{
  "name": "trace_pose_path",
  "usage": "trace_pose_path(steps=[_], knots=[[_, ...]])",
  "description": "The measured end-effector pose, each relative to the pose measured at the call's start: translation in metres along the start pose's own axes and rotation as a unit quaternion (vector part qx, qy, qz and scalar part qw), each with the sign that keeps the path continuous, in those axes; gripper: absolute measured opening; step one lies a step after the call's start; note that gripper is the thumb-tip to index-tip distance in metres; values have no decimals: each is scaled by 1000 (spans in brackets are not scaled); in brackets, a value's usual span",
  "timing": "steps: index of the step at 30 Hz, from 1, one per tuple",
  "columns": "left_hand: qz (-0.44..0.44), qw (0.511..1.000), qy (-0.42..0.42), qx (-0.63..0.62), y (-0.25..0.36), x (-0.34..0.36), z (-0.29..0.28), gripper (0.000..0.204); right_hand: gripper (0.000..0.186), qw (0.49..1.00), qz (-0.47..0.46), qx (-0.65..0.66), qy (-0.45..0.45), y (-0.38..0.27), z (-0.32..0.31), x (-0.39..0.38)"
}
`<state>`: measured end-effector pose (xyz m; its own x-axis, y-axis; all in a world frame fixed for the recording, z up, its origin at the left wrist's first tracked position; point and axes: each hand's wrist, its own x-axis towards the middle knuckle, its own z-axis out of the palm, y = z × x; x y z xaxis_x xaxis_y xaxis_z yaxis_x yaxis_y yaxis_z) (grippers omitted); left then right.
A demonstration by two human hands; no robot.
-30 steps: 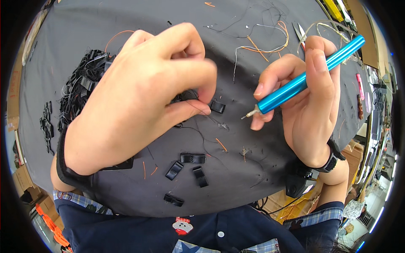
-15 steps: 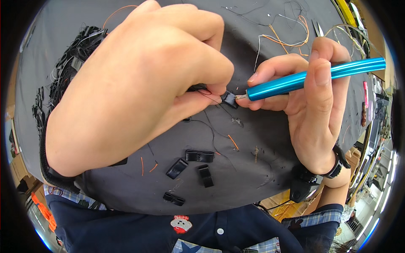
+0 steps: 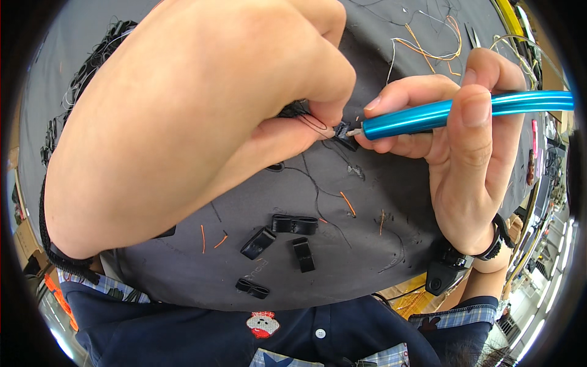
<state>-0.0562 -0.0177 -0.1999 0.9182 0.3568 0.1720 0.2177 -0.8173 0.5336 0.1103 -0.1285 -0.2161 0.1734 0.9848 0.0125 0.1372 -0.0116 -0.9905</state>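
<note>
In the middle of the frame the left hand pinches a small black plastic connector with thin dark wires running from it, fingers closed tight on it. From the right, the right hand is wrapped around a blue pen-shaped tool, whose metal tip touches the connector's end. Both are held just above the grey mat.

Judging by this, the work on this one piece is under way, not finished: the tip is at the connector and nothing has been set down. Four loose black clips lie on the mat in the lower middle, apart from the hands. A heap of black parts sits at the left edge, and orange and white wire ends lie at the upper right, so plenty appears left.
</note>
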Motion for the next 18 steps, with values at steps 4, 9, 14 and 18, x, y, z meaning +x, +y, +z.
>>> trace_pose_path(steps=[4,9,14,18], knots=[[-7,1000,3,-6,2,-1,-1,19,28,1000,-5,9,-6,1,0,0],[5,1000,1,-12,-3,1,2,19,27,1000,-13,4,-10,4,1,0],[1,1000,-17,18,0,-1,-4,19,27,1000,-13,13,-14,-1,6,2],[7,1000,-17,14,-1,2,-4,19,26,989,51,-136,10,-15,13,1]])
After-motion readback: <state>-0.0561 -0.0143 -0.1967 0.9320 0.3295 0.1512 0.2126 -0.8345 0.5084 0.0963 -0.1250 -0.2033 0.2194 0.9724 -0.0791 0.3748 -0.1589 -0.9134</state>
